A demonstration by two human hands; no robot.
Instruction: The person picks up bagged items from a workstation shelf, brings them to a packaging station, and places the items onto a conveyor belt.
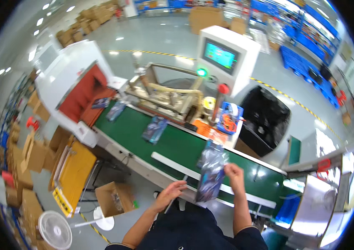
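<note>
My right hand [236, 177] pinches the right edge of a dark, shiny plastic-wrapped package [211, 177], held tilted over the near side of the green conveyor belt. Printing on the package is blurred. My left hand [170, 196] is held apart from it, to its left, with fingers stretched out and nothing in them. A similar flat package [155, 130] lies on the conveyor belt [133, 135] farther left. Two more, one package [115, 111] and another package [100, 103], lie close to the red-curtained opening of a white machine.
A white rail [175, 163] runs along the belt's near side. Behind the belt stand a metal sealing-type machine [164, 98], a lit control screen [220, 55], a blue basket [229, 118] and a black-lined bin [266, 118]. An open carton [114, 199] and white fan [55, 230] stand lower left.
</note>
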